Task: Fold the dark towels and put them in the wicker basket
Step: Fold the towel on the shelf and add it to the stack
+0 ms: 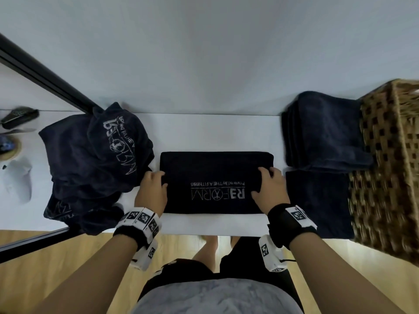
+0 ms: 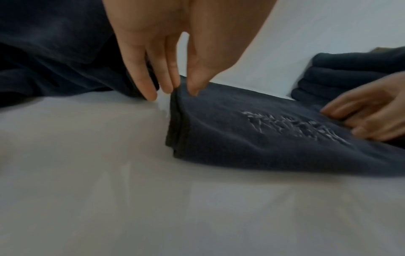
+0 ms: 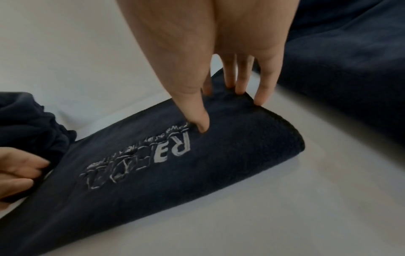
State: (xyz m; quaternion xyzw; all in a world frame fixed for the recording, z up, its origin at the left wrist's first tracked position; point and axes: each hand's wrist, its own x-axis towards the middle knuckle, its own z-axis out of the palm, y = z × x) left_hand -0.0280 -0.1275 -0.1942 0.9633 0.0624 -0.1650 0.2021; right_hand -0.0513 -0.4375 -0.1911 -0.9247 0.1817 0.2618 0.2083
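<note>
A dark folded towel (image 1: 215, 168) with a white logo lies flat in the middle of the white table (image 1: 204, 130). My left hand (image 1: 156, 184) pinches its left edge, thumb on top and fingers down beside the edge (image 2: 175, 91). At the towel's right end my right hand (image 1: 267, 182) pinches the edge, thumb pressed by the logo and fingers over the fold (image 3: 225, 107). The wicker basket (image 1: 385, 168) stands at the far right of the table. What is inside it is hidden.
A heap of unfolded dark towels (image 1: 95, 159) lies just left of my left hand. A stack of folded towels (image 1: 324, 132) and another folded one (image 1: 317, 200) lie between my right hand and the basket. Small objects (image 1: 18, 118) lie far left.
</note>
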